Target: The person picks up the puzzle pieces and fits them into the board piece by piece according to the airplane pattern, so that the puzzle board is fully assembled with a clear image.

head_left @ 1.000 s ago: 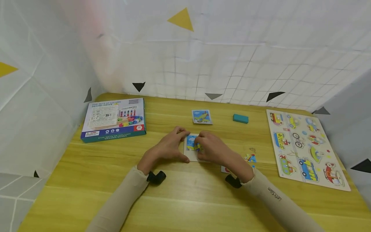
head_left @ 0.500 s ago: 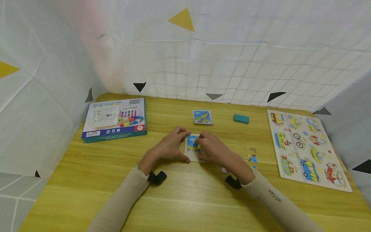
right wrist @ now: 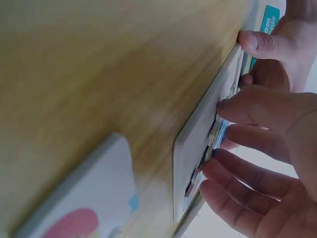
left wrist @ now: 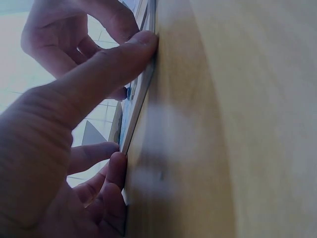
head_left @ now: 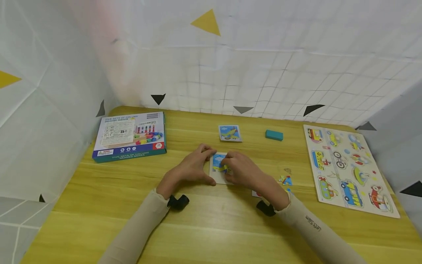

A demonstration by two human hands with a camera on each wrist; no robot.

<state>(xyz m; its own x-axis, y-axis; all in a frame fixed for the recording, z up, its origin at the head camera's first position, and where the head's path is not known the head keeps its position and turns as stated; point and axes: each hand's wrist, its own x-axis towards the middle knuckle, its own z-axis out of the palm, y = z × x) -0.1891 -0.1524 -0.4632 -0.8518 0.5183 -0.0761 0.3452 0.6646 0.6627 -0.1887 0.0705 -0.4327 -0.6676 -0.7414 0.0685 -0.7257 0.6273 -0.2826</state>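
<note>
A small puzzle board [head_left: 218, 179] with a blue sky picture lies flat on the wooden table between both hands. My left hand [head_left: 191, 167] grips its left side, thumb at the near corner and fingers at the far one. In the left wrist view the thumb [left wrist: 133, 49] presses along the board's edge. With curled fingers, my right hand [head_left: 242, 168] pinches a yellow puzzle piece [head_left: 226, 169] over the board, partly hidden by the fingers. The right wrist view shows the right fingertips down among the pieces in the board [right wrist: 195, 139].
Loose puzzle pieces [head_left: 285, 180] lie right of the right hand, and a white piece with red [right wrist: 84, 218] sits near that wrist. Behind are an airplane picture card [head_left: 230, 133] and a teal block [head_left: 274, 135]. A bead-set box [head_left: 130, 135] stands left, a vehicle peg board [head_left: 351, 170] right.
The right fingers shift very slightly over the board, and the yellow piece beneath them has turned or moved a little. The left hand stays in place.
</note>
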